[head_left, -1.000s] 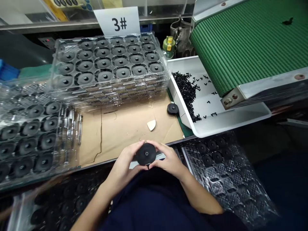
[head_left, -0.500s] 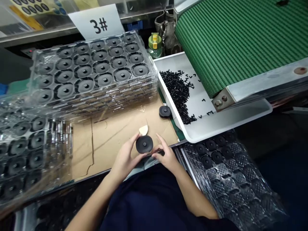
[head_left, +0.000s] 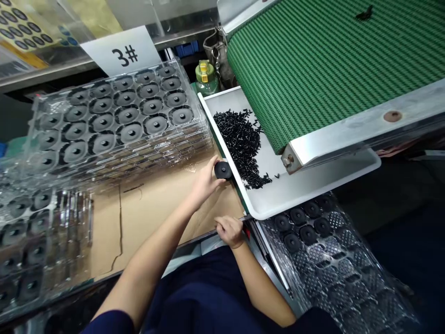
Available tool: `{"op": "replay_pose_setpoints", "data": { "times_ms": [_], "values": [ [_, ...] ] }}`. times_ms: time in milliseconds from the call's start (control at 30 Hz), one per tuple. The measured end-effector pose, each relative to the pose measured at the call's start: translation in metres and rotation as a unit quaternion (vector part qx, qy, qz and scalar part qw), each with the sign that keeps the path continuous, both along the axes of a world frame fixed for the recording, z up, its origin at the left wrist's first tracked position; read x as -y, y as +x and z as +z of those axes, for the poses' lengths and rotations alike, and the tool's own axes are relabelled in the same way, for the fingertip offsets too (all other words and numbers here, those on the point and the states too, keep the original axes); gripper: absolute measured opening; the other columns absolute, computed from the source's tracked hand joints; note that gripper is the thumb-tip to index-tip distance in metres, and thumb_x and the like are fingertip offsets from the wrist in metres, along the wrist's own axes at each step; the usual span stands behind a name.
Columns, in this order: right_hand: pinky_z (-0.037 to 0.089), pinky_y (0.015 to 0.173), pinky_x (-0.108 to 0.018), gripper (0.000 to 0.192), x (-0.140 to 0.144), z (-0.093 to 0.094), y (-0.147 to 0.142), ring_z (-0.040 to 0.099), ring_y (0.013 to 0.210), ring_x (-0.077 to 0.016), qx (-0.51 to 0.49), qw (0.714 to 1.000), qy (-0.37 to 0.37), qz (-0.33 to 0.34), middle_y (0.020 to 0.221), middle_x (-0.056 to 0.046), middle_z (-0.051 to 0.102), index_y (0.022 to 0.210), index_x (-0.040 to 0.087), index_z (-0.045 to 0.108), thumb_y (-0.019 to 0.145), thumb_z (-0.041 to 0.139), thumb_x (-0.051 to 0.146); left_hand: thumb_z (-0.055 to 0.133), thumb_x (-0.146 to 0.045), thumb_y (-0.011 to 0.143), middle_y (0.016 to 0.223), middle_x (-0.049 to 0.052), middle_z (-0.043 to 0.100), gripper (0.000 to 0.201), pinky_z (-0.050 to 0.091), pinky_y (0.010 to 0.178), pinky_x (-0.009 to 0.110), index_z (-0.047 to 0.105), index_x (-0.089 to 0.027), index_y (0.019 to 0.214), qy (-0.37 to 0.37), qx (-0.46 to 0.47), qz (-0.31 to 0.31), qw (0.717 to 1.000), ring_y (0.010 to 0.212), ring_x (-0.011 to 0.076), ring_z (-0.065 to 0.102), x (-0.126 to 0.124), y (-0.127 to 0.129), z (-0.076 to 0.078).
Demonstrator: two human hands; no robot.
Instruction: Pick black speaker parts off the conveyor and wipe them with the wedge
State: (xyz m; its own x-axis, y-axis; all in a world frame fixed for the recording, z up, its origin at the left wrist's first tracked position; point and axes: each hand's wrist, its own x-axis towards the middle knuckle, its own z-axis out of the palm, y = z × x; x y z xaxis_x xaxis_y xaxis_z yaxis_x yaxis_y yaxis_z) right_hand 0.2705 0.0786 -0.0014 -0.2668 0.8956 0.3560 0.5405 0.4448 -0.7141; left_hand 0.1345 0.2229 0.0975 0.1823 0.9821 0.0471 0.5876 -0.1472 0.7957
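A black round disc (head_left: 223, 170) with a small raised centre sits at the right edge of the cardboard-covered table (head_left: 163, 204), close against the white tray. Thumb and fingers of my left hand (head_left: 206, 182) grip it from its left side. Whether a second disc lies under it is hidden. Nearer to me, my right hand (head_left: 229, 230) hovers by the table's front edge, its fingers curled closed; anything inside them is out of sight.
The white tray (head_left: 259, 211) holds a heap of small black pieces (head_left: 239, 146) below a green conveyor belt (head_left: 313, 65). Clear plastic trays of black discs (head_left: 127, 132) are stacked at the back and left. Another disc tray (head_left: 327, 264) stands lower right. A green bottle (head_left: 206, 79) stands behind.
My left hand has carried its disc forward and right, to where another disc lay beside the tray. My right hand has closed its fingers. A small pale piece near the left hand no longer shows.
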Motion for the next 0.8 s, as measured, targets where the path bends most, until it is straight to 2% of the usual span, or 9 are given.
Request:
{"op": "replay_pose_setpoints", "data": {
  "times_ms": [133,300,400,500,533,600,667,733,800],
  "values": [
    [0.049,0.067,-0.027,0.03,0.0,-0.003,0.002,0.064,0.069,-0.0148,0.005,1.0,-0.005,0.017,0.073,-0.006,0.069,0.097,0.018,0.07,0.089,0.041,0.02,0.069,-0.016,0.072,0.147,0.02,0.041,0.085,0.03,0.113,0.049,0.026,-0.016,0.146,-0.014,0.002,-0.032,0.999,0.137,0.0303,0.039,-0.009,0.003,-0.004],
    [0.05,0.07,-0.027,0.029,0.001,-0.005,0.004,0.065,0.072,-0.0151,0.007,0.999,-0.021,0.033,0.076,-0.006,0.069,0.099,0.019,0.069,0.089,0.042,0.02,0.066,-0.029,0.079,0.155,0.018,0.027,0.085,0.029,0.114,0.047,0.019,-0.018,0.149,-0.012,-0.019,-0.014,1.0,0.142,0.0283,0.029,0.012,-0.018,0.001],
    [0.051,0.071,-0.027,0.028,0.0,-0.004,0.004,0.065,0.073,-0.0152,0.009,0.999,-0.028,0.032,0.076,-0.007,0.069,0.098,0.018,0.069,0.089,0.042,0.02,0.055,-0.032,0.085,0.152,0.017,0.034,0.071,0.036,0.11,0.048,0.024,-0.019,0.147,-0.014,-0.053,0.035,0.998,0.14,0.0269,0.034,0.041,-0.043,-0.002],
    [0.051,0.071,-0.027,0.028,0.0,-0.002,0.005,0.065,0.073,-0.0149,0.011,0.999,-0.033,0.029,0.076,-0.007,0.069,0.097,0.018,0.069,0.09,0.042,0.022,0.047,-0.024,0.086,0.148,0.018,0.04,0.055,0.038,0.108,0.052,0.04,-0.015,0.139,-0.01,-0.075,0.085,0.994,0.139,0.0281,0.036,0.082,-0.078,-0.01],
    [0.051,0.072,-0.027,0.028,0.0,-0.002,0.005,0.065,0.073,-0.0148,0.011,0.999,-0.036,0.027,0.076,-0.007,0.069,0.097,0.018,0.069,0.09,0.042,0.022,0.044,-0.02,0.085,0.147,0.018,0.042,0.047,0.038,0.108,0.053,0.05,-0.015,0.13,-0.009,-0.083,0.101,0.991,0.137,0.0287,0.039,0.096,-0.092,-0.013],
    [0.052,0.073,-0.028,0.028,0.0,-0.001,0.005,0.066,0.074,-0.0151,0.011,0.999,-0.043,0.022,0.077,-0.008,0.07,0.096,0.018,0.069,0.09,0.042,0.023,0.042,-0.016,0.082,0.14,0.012,0.051,0.028,0.038,0.108,0.054,0.069,-0.018,0.09,-0.006,-0.097,0.118,0.988,0.131,0.0287,0.047,0.126,-0.116,-0.016],
    [0.052,0.073,-0.029,0.028,0.0,-0.001,0.004,0.066,0.074,-0.0157,0.013,0.998,-0.051,0.016,0.076,-0.008,0.07,0.096,0.018,0.069,0.09,0.042,0.023,0.045,-0.018,0.08,0.127,0.008,0.062,0.027,0.037,0.109,0.054,0.064,-0.021,0.061,-0.001,-0.103,0.122,0.987,0.129,0.0295,0.048,0.154,-0.134,-0.02],
    [0.052,0.073,-0.029,0.029,0.0,0.001,0.002,0.066,0.074,-0.016,0.019,0.998,-0.061,0.006,0.076,-0.007,0.07,0.095,0.018,0.069,0.09,0.041,0.024,0.048,-0.023,0.081,0.124,0.009,0.064,0.024,0.037,0.109,0.056,0.066,-0.021,0.065,0.002,-0.101,0.144,0.984,0.127,0.0305,0.05,0.178,-0.142,-0.027],
    [0.052,0.074,-0.029,0.029,0.0,0.006,-0.001,0.066,0.074,-0.016,0.03,0.997,-0.075,-0.008,0.075,-0.007,0.07,0.095,0.018,0.068,0.09,0.04,0.023,0.05,-0.029,0.084,0.123,0.012,0.064,0.021,0.041,0.106,0.055,0.069,-0.02,0.087,0.0,-0.08,0.194,0.978,0.12,0.0298,0.056,0.197,-0.14,-0.037]
  ]
}}
